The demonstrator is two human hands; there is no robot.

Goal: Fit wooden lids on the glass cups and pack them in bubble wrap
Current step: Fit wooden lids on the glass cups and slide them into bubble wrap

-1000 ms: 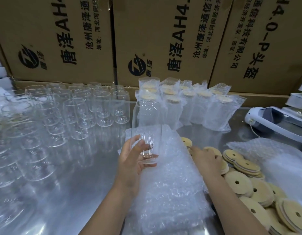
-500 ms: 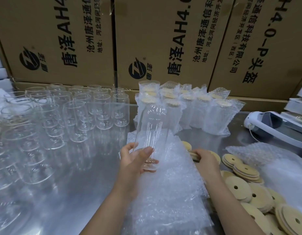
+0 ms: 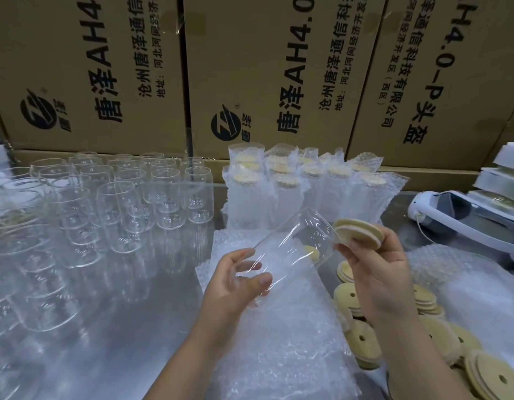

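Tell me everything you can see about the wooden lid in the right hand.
The wooden lid is a round, pale tan disc with a lighter whitish ring round one face. It is tilted, pinched at its near edge by the right hand, its other edge by the mouth of the glass cup held by the left hand.

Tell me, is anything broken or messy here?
Nothing looks broken or spilled. The loose lids on the right lie in an untidy heap. The cup is tilted only because the left hand holds it that way.
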